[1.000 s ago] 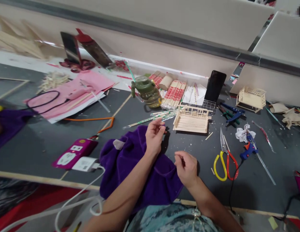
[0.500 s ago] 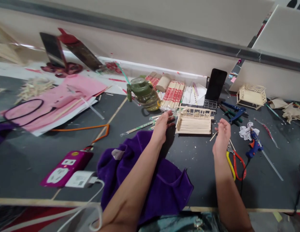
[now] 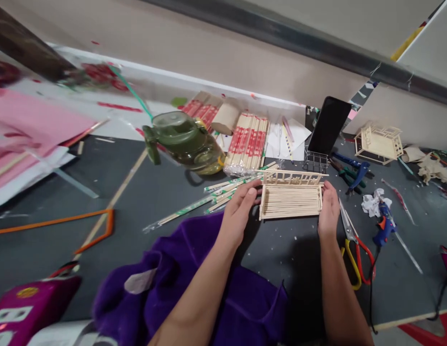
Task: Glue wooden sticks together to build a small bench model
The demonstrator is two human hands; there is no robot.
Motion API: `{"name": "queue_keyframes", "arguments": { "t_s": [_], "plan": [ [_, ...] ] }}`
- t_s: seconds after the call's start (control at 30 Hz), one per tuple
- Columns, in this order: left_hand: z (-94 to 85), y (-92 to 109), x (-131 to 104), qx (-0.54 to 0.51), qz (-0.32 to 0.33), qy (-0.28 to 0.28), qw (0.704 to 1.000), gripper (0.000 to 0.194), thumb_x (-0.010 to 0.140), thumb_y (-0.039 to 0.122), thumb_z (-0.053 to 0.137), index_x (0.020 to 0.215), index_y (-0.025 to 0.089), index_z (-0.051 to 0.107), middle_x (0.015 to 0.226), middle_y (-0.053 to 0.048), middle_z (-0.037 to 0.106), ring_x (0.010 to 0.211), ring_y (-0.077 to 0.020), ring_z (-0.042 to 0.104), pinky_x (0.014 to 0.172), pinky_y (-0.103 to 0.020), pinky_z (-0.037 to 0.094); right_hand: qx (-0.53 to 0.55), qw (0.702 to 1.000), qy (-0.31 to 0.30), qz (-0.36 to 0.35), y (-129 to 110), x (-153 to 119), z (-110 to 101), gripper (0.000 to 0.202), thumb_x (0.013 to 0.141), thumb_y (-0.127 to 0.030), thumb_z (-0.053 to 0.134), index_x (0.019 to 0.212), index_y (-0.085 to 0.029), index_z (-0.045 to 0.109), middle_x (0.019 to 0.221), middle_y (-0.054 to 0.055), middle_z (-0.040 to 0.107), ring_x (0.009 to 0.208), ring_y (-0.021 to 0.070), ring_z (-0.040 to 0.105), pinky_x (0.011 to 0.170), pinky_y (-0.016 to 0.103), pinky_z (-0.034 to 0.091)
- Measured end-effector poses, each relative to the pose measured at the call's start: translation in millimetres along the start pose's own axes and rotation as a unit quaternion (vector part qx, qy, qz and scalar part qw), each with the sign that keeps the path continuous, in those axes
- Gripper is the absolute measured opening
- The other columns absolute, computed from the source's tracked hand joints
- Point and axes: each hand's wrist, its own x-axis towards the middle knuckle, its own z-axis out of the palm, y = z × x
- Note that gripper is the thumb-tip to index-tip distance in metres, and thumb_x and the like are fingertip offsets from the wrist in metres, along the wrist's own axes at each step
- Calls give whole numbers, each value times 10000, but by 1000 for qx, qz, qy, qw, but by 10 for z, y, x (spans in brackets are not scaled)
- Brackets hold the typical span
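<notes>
A small stick-built bench (image 3: 291, 201) with a railed back stands between both hands above the dark tabletop. At its left end, my left hand (image 3: 241, 204) has its fingers round the side, the thumb on the near side. My right hand (image 3: 329, 206) is at the opposite end, fingers closed against the bench's edge. Behind the bench are wrapped chopsticks (image 3: 247, 142) and a black phone (image 3: 329, 124) upright on a wire stand (image 3: 316, 161).
Purple cloth (image 3: 187, 269) lies under my left forearm. Scissors (image 3: 356, 254), a blue glue gun (image 3: 385, 226) and pliers (image 3: 347, 175) are at right. A green jug (image 3: 189, 139) stands behind left; a second stick-built piece (image 3: 380, 142) is back right.
Both hands have closed in on the bench's ends and taken hold of it. The bench sits lower and looks larger in view. The camera view has shifted right and closer.
</notes>
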Motion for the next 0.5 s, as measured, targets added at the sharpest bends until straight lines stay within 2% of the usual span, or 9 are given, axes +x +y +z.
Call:
{"name": "queue_keyframes", "arguments": {
  "t_s": [0.3,0.5],
  "plan": [
    [10,-3,-23,0,-12,20,1000,685,814,695,711,1260,179,651,1310,-141,699,1162,-296,682,928,-386,545,29,1000,2,-9,2,-16,17,696,928,-670,515,1336,-114,612,1248,194,711,1139,285,696,1033,470,525],
    [-12,-6,-5,31,-25,19,999,732,784,696,720,1311,201,607,1324,-134,674,1121,-273,668,772,-316,541,33,999,-9,7,-38,-18,-1,703,932,-683,495,1344,-125,604,1327,197,681,1200,281,676,1041,457,528]
  ]
}}
